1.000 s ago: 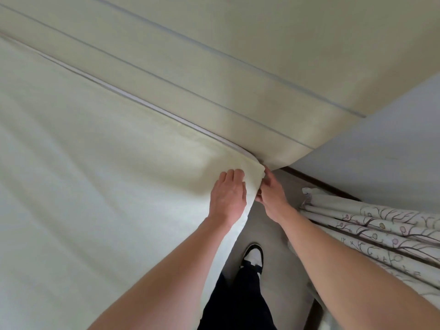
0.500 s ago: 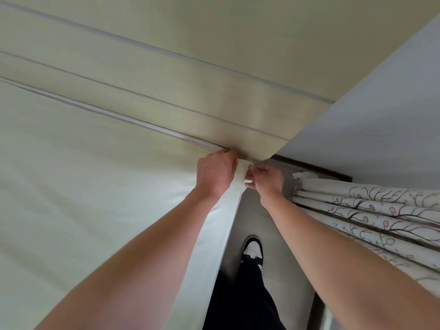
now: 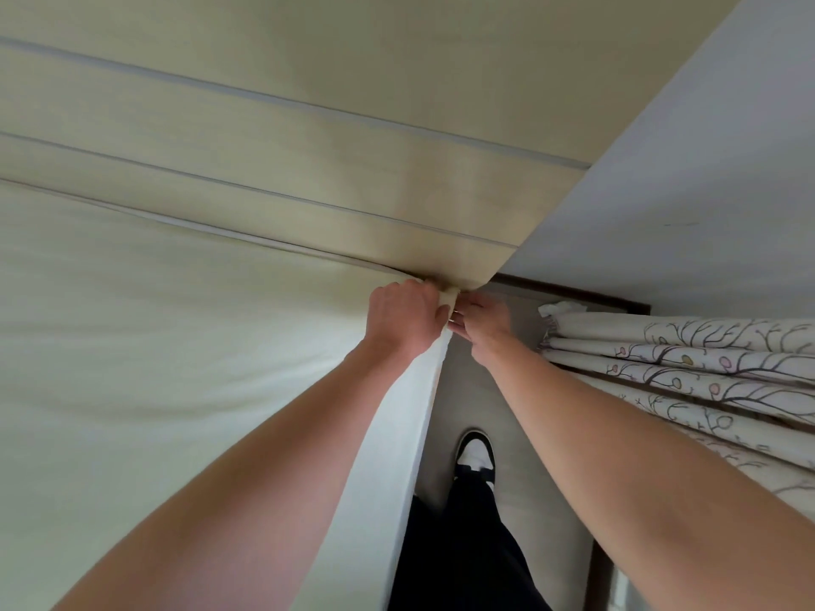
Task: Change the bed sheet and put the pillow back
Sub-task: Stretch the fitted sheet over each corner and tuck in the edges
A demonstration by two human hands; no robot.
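Note:
A pale cream bed sheet covers the mattress across the left of the head view. Its corner sits right against the beige headboard. My left hand curls over that corner from the bed side and grips the fabric. My right hand meets it from the aisle side, fingers pinching the sheet's edge at the corner. The sheet's side hangs down along the mattress edge. No pillow is in view.
A narrow strip of floor runs between the bed and a folded patterned curtain on the right. My dark trouser leg and black-and-white shoe stand in it. A pale wall rises behind.
Both hands have moved up with the sheet corner to the headboard. The left hand went from lying flat on the sheet to curled over the corner.

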